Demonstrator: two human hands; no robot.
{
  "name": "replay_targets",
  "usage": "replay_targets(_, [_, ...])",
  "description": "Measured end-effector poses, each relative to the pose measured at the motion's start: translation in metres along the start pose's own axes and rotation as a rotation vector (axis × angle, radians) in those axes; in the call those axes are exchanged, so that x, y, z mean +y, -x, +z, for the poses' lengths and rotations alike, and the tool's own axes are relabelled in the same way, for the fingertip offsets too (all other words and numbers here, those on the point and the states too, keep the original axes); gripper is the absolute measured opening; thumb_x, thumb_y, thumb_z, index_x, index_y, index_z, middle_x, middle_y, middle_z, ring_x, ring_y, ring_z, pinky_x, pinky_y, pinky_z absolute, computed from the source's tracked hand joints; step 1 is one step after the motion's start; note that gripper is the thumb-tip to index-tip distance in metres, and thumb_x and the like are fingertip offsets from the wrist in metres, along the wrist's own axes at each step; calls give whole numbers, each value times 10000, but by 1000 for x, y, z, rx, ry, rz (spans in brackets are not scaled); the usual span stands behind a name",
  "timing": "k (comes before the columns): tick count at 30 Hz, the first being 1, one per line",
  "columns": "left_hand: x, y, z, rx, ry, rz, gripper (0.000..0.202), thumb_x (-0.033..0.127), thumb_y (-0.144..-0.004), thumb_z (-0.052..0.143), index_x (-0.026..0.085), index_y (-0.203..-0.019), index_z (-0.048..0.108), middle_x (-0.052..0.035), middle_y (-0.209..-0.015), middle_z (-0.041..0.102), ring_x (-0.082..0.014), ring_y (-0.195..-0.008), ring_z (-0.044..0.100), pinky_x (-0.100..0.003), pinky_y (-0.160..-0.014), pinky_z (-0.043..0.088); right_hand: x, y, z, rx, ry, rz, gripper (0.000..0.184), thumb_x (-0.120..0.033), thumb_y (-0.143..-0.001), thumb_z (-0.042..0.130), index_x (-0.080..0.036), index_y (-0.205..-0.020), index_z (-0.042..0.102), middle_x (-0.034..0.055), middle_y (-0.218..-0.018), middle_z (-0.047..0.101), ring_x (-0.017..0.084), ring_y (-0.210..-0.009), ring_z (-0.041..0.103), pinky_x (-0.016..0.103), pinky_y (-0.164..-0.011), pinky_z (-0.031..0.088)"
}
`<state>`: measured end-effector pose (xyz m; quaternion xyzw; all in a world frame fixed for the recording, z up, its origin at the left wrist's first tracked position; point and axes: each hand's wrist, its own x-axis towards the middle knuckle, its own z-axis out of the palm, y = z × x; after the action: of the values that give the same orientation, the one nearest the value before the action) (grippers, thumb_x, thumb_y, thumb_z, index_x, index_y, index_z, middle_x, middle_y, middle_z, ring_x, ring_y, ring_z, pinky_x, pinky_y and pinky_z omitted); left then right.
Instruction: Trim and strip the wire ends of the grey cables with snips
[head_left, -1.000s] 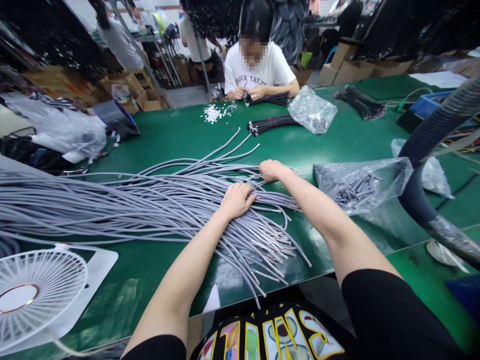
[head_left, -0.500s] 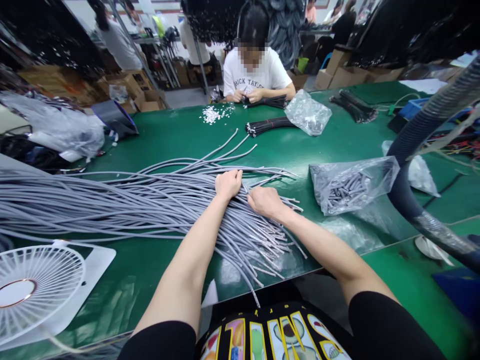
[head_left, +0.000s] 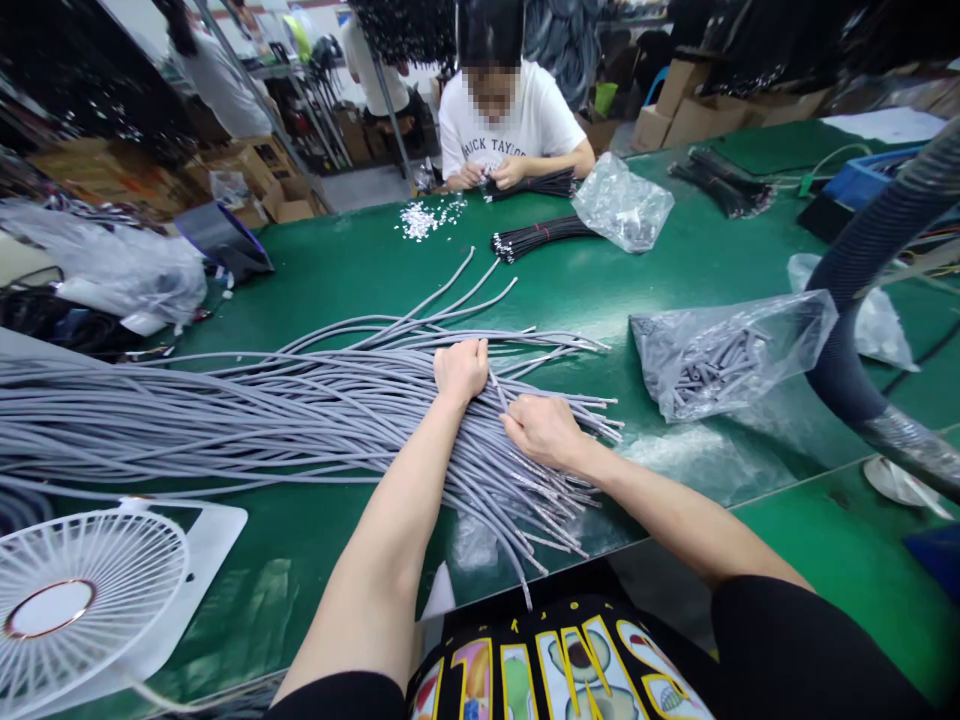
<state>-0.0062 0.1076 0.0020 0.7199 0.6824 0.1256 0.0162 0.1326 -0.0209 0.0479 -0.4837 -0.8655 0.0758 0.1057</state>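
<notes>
A big bundle of long grey cables (head_left: pixel 247 410) lies across the green table (head_left: pixel 360 270), its stripped ends fanned out near the front edge. My left hand (head_left: pixel 460 368) rests on top of the bundle with its fingers curled over several cables. My right hand (head_left: pixel 541 430) lies just to its right, fingers bent and pinching at one grey cable among the ends. A clear bag of short grey sleeves (head_left: pixel 731 355) lies to the right of my hands.
A white fan (head_left: pixel 82 590) lies at the front left. A person in a white shirt (head_left: pixel 510 125) handles black cables (head_left: pixel 536 238) at the far side, beside a crumpled clear bag (head_left: pixel 622 205). A ribbed grey hose (head_left: pixel 862 270) arcs at right.
My right hand drew back from the far cable ends to the near ends beside my left hand. My left hand shifted a little farther along the bundle.
</notes>
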Motion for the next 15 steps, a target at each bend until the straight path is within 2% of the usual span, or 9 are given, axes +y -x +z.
replay_targets(2, [1,-5,2,-46,7,-13,511,418,-973,226,191,-912,679,-119,-973,721,-278,-959,646,-404,-864,401,-17,35,-18,67,-142,-325,348,-253,-872,381,-196,-570,544,18,-543,545,131,-482,433,291,-489,238])
replay_targets(3, [1,-7,2,-64,12,-19,510,419,-969,231,190,-911,683,-123,-972,721,-284,-962,645,-414,-872,401,-23,54,-28,96,-218,-518,339,-282,-867,393,-205,-563,521,0,-522,508,127,-471,392,294,-491,233])
replay_targets(4, [1,-8,3,-78,16,-22,508,419,-965,238,187,-907,686,-128,-972,719,-292,-967,642,-425,-881,400,-25,73,-39,110,-265,-629,327,-297,-871,413,-203,-575,516,-14,-527,491,119,-477,374,287,-505,251])
replay_targets(5, [1,-9,3,-91,21,-19,504,413,-960,243,186,-905,689,-132,-980,717,-298,-978,637,-437,-893,397,-22,90,-49,141,-262,-589,317,-256,-871,424,-199,-570,503,-19,-520,469,115,-495,381,281,-523,263])
replay_targets(7, [1,-8,2,-117,32,3,475,377,-951,255,195,-928,693,-126,-1036,707,-303,-1022,619,-456,-920,388,-1,117,-65,205,-105,-265,357,-215,-895,430,-188,-540,466,-18,-516,440,103,-495,372,272,-526,252])
replay_targets(10, [1,-4,-2,-131,48,45,402,295,-918,304,240,-1081,668,-84,-1211,654,-293,-1118,573,-468,-951,381,51,139,-76,263,135,89,419,-309,-921,438,-179,-523,446,-12,-525,429,93,-487,400,260,-518,248])
replay_targets(13, [1,-1,-5,-115,51,55,444,270,-889,341,265,-1275,563,-61,-1333,579,-282,-1198,521,-475,-986,370,104,136,-79,306,341,441,436,-396,-894,463,-175,-517,469,20,-548,486,115,-510,437,267,-509,221])
replay_targets(15, [0,0,-6,-104,53,50,471,271,-881,350,266,-1317,528,-63,-1343,571,-275,-1222,503,-473,-1003,364,131,124,-84,294,401,656,378,-405,-868,494,-165,-582,551,58,-622,568,144,-563,483,270,-522,233])
